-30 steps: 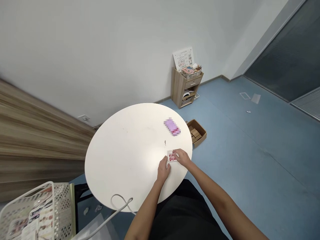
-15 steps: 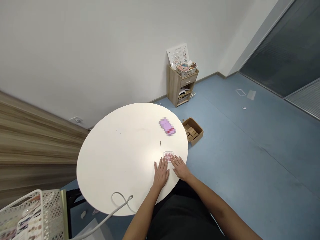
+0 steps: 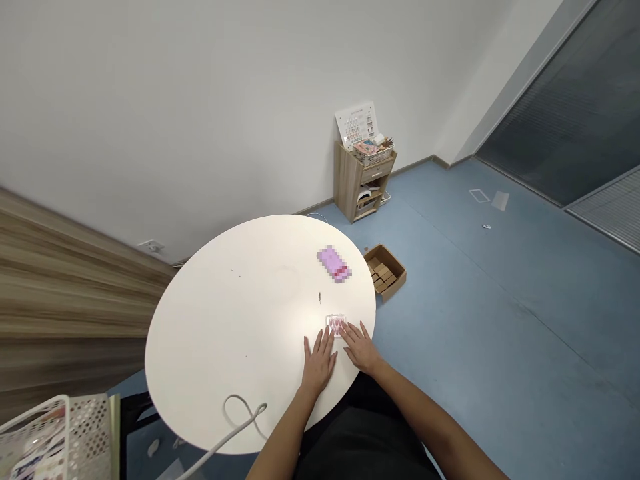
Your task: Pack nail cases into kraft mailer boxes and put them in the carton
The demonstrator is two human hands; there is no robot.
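A small clear tray of red and pink press-on nails [image 3: 336,324] lies near the right front edge of the round white table [image 3: 240,320]. My left hand [image 3: 319,361] rests flat on the table just below and left of the tray, fingers stretched out. My right hand [image 3: 360,347] also lies flat with fingers spread, its fingertips almost touching the tray's lower right corner. Neither hand holds anything. A tiny dark item [image 3: 319,297] lies just beyond the tray, and a pink blurred rectangular object [image 3: 334,264] sits farther back.
A white cable [image 3: 239,415] loops over the table's front edge. A white perforated basket [image 3: 55,440] with printed cards stands at the lower left. On the blue floor sit an open cardboard box [image 3: 385,270] and a wooden side cabinet [image 3: 363,180] against the wall.
A second ago my right hand was closed on the nail tray and my left was beside it. Both hands have let go, drawn back and now lie flat before the tray.
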